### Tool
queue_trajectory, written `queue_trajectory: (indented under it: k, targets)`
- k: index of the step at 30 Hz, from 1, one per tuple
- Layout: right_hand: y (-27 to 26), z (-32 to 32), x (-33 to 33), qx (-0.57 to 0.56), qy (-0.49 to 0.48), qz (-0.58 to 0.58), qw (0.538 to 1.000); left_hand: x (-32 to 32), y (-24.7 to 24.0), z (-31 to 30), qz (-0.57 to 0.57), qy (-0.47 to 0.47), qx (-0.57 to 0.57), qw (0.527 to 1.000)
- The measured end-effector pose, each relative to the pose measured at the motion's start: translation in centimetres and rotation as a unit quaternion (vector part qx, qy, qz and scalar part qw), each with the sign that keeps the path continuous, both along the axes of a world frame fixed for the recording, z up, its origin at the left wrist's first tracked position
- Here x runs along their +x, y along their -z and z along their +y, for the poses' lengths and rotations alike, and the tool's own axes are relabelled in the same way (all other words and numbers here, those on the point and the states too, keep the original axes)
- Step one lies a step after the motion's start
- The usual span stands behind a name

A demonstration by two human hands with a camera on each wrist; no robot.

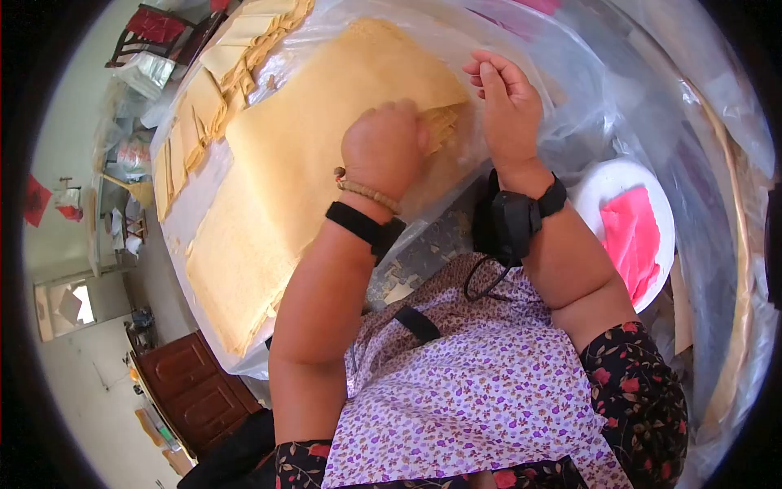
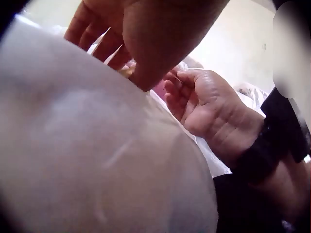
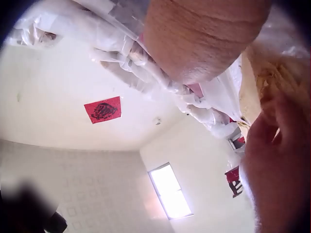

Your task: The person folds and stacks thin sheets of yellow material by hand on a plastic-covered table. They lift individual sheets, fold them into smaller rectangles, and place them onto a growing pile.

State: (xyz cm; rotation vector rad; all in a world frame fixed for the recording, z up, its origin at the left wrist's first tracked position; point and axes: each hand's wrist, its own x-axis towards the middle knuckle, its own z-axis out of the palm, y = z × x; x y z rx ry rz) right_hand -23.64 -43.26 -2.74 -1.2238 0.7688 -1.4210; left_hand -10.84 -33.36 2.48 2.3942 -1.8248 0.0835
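Broad, thin yellow tofu sheets (image 1: pixel 326 90) lie in a stack on a plastic-covered table. My left hand (image 1: pixel 387 151) is over the stack's near right part, its fingers bent down at the folded, layered corner (image 1: pixel 442 126). In the right wrist view, the left hand's (image 3: pixel 282 150) thumb and fingers pinch this ruffled edge (image 3: pixel 279 80). To the right, my right hand (image 1: pixel 513 110) is raised beside the corner, fingers loosely curled and thumb close to the index finger. The left wrist view shows the right hand (image 2: pixel 209 104) from its palm side, with nothing visible in it.
More tofu sheets (image 1: pixel 240 261) extend along the table's near left side. Folded bundles (image 1: pixel 208 102) line its far left edge. A white round tub (image 1: pixel 599 183) with a pink cloth (image 1: pixel 631 240) stands beside my right forearm. Clear plastic sheeting (image 1: pixel 684 147) hangs at the right.
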Motion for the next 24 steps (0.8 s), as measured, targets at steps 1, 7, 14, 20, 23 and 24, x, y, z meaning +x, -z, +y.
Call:
queue_trajectory:
  k: [1,7,14,20,23,24]
  targets:
    - [-0.2,0.1,0.1,0.008,-0.006,0.002,1.000,0.6,0.2,0.4,0.008,0.004,-0.024,1.000]
    - [0.5,0.0,1.0,0.007,-0.028,0.004,1.000,7.8,-0.3,4.5,0.435,-0.135,-0.216,0.863]
    - [1.2,-0.1,0.4,0.019,-0.077,0.154,0.985,17.4,-2.9,24.9,0.449,-0.381,-0.515,0.622]
    - [0.9,1.5,0.7,-0.180,-0.075,0.356,0.914,19.1,0.7,37.6,-0.086,-0.555,-0.387,0.731]
    - [0.9,2.3,0.7,-0.273,-0.044,0.423,0.863,14.2,-3.4,31.3,-0.397,-0.322,-0.264,0.818]
    - [0.8,2.4,0.6,-0.256,-0.051,0.428,0.865,13.7,-3.8,29.1,-0.313,-0.232,-0.294,0.873]
